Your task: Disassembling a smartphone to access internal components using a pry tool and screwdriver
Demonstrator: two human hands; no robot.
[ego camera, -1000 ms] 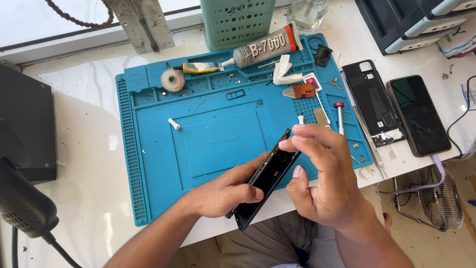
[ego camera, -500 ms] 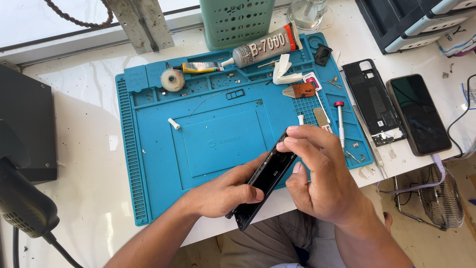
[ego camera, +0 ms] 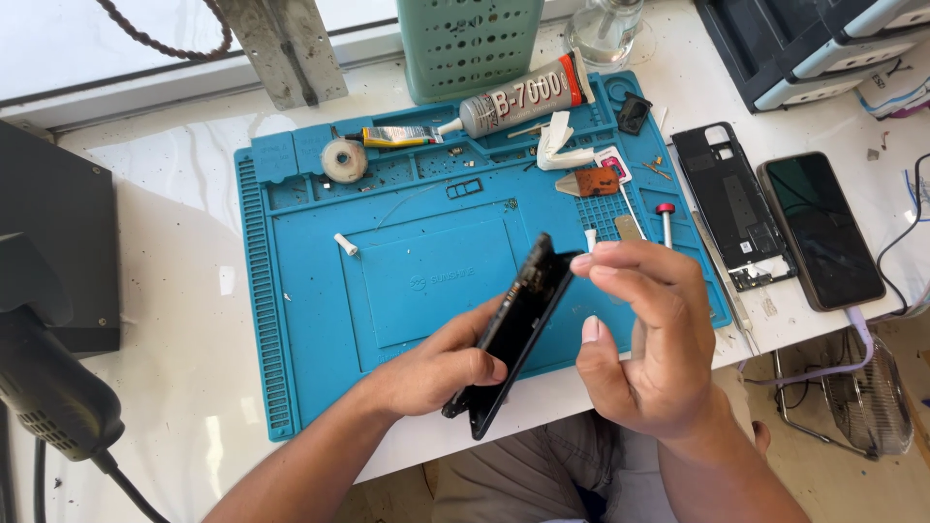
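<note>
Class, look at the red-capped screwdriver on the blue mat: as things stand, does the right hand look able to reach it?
Probably yes. The screwdriver lies in the open on the blue mat just beyond the right hand, with nothing between them; that hand's fingertips touch the dark phone.

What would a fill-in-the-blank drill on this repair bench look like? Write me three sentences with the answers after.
1. The left hand grips a black phone held on edge above a ____ work mat.
2. The right hand touches the phone's ____ end with its fingertips.
3. A second phone lies flat with its screen facing ____.

Missing words: blue; upper; up
</note>
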